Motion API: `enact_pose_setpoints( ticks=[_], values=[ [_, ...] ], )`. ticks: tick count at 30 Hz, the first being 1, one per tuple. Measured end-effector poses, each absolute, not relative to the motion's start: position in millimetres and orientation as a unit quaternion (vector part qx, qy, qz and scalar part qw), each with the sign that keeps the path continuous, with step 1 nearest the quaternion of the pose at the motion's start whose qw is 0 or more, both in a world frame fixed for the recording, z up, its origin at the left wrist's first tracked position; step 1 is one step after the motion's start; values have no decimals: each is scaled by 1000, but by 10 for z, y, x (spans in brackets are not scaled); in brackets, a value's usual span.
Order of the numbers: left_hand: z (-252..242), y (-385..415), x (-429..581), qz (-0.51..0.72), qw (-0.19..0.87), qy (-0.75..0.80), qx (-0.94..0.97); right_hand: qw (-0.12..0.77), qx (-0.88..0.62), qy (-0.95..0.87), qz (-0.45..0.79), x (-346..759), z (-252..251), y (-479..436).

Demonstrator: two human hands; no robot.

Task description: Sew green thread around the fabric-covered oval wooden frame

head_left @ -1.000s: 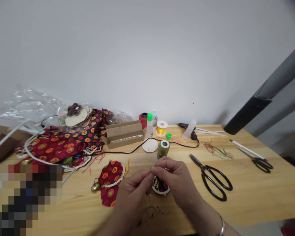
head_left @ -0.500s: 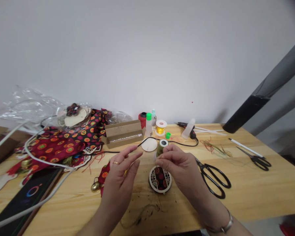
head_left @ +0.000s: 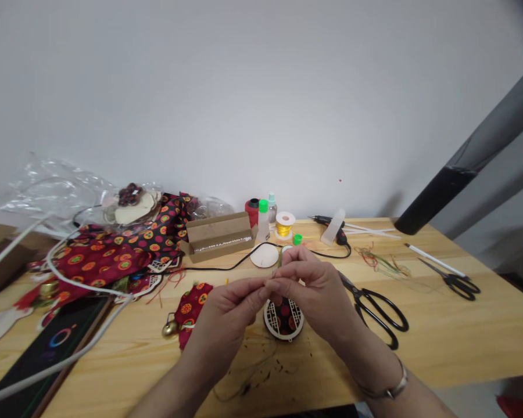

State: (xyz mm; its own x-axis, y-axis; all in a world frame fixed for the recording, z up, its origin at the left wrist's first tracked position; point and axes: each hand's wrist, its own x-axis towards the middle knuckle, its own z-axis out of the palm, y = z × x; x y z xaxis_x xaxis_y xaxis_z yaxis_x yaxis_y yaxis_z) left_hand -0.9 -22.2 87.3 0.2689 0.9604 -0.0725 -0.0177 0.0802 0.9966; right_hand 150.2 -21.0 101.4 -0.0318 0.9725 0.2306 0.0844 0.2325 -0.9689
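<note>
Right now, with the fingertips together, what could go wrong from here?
The left hand and right hand meet at the fingertips; anything pinched there is too small to make out, and could drop among the dark scraps. The right hand also looks close to the large scissors and might nudge them.

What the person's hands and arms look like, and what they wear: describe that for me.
The left hand and right hand are human, five-fingered and gloveless. No sleeves show. A narrow, shiny silver-coloured bangle circles the right wrist; none shows on the left.
</note>
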Motion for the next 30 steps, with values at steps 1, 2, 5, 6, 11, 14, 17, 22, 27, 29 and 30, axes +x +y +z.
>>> enact_pose_setpoints(
  ticks=[1, 2, 5, 6, 11, 14, 17, 22, 27, 29, 30],
  values=[
    [878, -224, -5, 419, 583, 441, 539, 527, -452, -582, 423, 1504, 1015, -207],
    [881, -227, -1, 423, 579, 440, 541, 528, -451, -583, 422, 1506, 1014, -203],
    [874, -230, 12, 430, 579, 432, 542, 538, -448, -581, 415, 1507, 1000, -188],
    [867, -228, 16, 431, 580, 427, 543, 540, -447, -580, 415, 1506, 991, -183],
    [808, -185, 17, 480, 549, 399, 556, 544, -421, -597, 413, 1528, 923, -152],
    [771, -159, 6, 513, 522, 410, 544, 533, -408, -627, 396, 1567, 883, -135],
    [752, -149, 5, 531, 510, 415, 535, 486, -410, -659, 401, 1596, 871, -134],
    [768, -161, 34, 545, 514, 412, 518, 417, -422, -723, 354, 1553, 899, -152],
    [790, -180, 37, 565, 532, 390, 495, 429, -446, -728, 296, 1471, 883, -158],
    [795, -185, 34, 577, 536, 377, 487, 444, -452, -728, 263, 1452, 861, -162],
    [798, -186, 33, 582, 538, 370, 484, 450, -451, -729, 248, 1444, 851, -165]
  ],
)
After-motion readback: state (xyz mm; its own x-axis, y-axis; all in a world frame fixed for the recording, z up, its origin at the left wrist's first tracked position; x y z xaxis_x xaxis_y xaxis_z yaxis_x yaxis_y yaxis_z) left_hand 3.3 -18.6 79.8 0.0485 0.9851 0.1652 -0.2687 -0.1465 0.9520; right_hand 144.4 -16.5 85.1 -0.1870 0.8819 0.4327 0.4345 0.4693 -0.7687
